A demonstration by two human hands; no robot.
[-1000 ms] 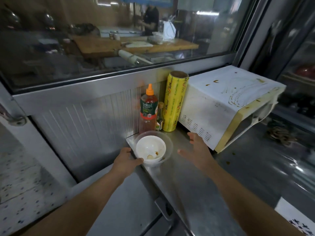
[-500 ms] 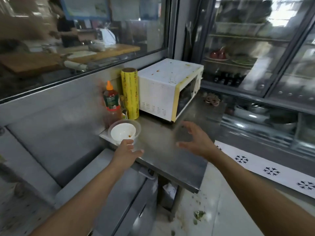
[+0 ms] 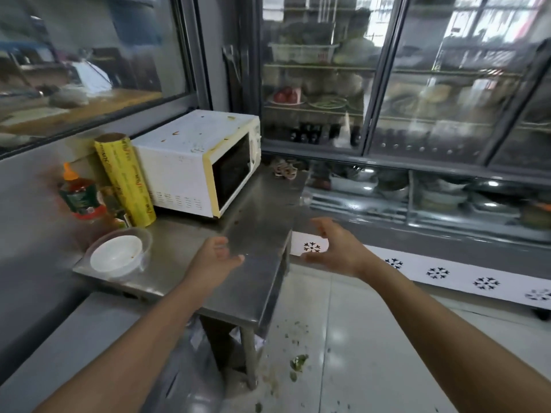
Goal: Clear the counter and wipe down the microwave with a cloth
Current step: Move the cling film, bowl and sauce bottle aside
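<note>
Apparently between grabs, both hands (image 3: 277,254) hover empty and loosely spread over the desk (image 3: 262,216), bowl (image 3: 117,256) uncleared beside the microwave (image 3: 190,162).

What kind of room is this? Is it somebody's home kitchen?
Probably a restaurant or shop kitchen, not a home. There is a steel counter with a stained microwave on it, a big roll of cling film, and tall glass-door fridges stocked with food and bottles.
</note>
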